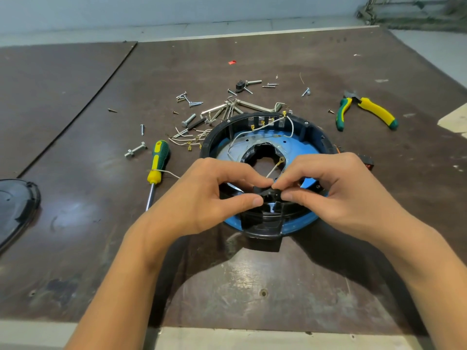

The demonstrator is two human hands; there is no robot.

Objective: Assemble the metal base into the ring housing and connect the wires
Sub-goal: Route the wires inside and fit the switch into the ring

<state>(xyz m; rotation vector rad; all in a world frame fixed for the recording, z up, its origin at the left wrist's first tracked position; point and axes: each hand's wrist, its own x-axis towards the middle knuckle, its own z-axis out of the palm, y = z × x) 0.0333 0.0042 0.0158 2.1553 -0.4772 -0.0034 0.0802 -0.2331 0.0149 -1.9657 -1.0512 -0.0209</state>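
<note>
We have the table carrying everything; the ring housing lies flat under both hands, so neither needs to steady it; the metal base sits inside it, just beyond the fingertips. The left hand and right hand meet over the near rim; pliers well beyond the right hand, screwdriver just left of the left hand, screws beyond it, all within reach. A wire with a ring end rises from between the fingertips; both hands pinch the small black part, thumb to forefinger; we judge wiring is the step in hand.
</note>
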